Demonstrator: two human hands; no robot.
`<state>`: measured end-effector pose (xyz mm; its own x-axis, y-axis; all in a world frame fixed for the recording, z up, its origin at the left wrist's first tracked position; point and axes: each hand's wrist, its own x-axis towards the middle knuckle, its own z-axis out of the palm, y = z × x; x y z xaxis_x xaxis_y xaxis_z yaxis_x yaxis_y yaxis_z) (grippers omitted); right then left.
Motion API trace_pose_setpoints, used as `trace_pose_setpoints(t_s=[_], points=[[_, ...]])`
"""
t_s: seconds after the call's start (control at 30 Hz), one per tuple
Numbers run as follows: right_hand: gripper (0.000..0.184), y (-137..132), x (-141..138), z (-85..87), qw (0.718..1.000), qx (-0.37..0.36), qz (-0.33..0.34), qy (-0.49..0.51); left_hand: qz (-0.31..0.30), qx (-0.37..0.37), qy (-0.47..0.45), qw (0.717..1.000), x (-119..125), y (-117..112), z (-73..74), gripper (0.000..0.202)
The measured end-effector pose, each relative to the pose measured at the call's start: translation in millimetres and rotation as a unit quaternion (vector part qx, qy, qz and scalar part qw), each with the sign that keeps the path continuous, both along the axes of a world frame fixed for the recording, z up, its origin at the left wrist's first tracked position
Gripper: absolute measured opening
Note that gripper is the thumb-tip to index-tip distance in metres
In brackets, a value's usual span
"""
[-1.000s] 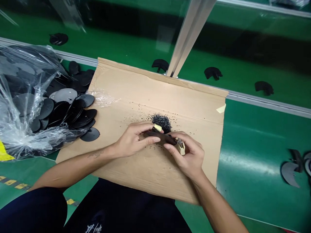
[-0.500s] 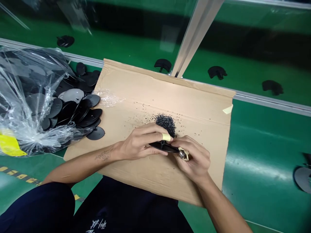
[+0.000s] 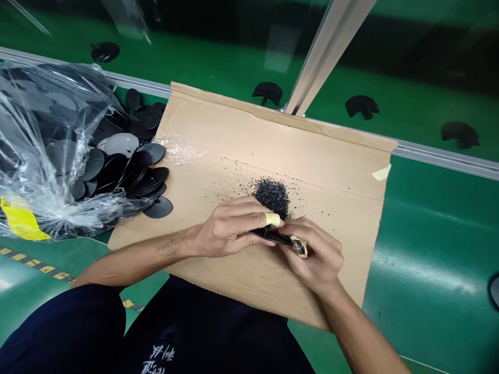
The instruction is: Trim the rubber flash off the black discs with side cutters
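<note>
My left hand point(image 3: 234, 228) is closed on a black plastic disc point(image 3: 271, 236) with a short stem, held edge-on above the cardboard. Pale yellow tape wraps one of its fingers. My right hand point(image 3: 314, 249) grips a small tool point(image 3: 299, 247) with a shiny metal end and pale tape around it; its kind cannot be made out. The fingers of my right hand meet the disc's right edge, and the tool lies close to it. Just beyond both hands is a heap of black shavings point(image 3: 273, 196), with loose crumbs scattered around it.
A sheet of cardboard point(image 3: 218, 122) covers the floor before me. At left, black discs point(image 3: 158, 208) spill from a clear plastic bag point(image 3: 50, 156) bearing a yellow label. Behind the cardboard stands a glass panel with a metal post point(image 3: 323, 57). Another disc point(image 3: 494, 291) lies far right.
The view has shifted a little, so most things sit further right. Both hands keep their grips, with the disc and tool in nearly the same place over the cardboard.
</note>
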<state>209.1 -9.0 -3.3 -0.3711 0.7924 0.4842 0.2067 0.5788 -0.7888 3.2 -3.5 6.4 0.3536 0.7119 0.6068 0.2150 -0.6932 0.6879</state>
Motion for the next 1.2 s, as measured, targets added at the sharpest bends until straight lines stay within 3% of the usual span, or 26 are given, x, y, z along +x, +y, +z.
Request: trace_pose_setpoints(t_s=[0.33,0.57,0.73,0.8,1.0,1.2], points=[[0.025,0.2,1.5,1.3,1.0,-0.012,0.021,0.012,0.021,0.024,-0.021,0.999,2.5,-5.9,-0.2,0.016],[0.018,-0.8,-1.7,2.1,0.997,-0.059,0.001,0.045,-0.001,-0.046,0.002,0.999,-0.3,-1.9,-0.5,0.027],[0.01,10.0,9.8,13.0,0.994,-0.109,0.019,0.002,0.018,-0.095,0.01,0.995,-7.8,0.4,-2.0,0.02],[0.014,14.8,16.7,14.9,0.996,-0.087,0.007,-0.032,0.017,-0.082,-0.002,0.996,-9.3,2.4,-2.3,0.018],[0.021,15.3,21.8,4.6,0.978,0.089,-0.02,-0.188,-0.012,-0.063,0.004,0.998,-6.9,2.2,-4.8,0.017],[0.017,12.6,20.2,1.3,0.964,0.119,-0.032,-0.238,-0.023,-0.054,0.025,0.998,-6.4,1.0,-6.6,0.016]])
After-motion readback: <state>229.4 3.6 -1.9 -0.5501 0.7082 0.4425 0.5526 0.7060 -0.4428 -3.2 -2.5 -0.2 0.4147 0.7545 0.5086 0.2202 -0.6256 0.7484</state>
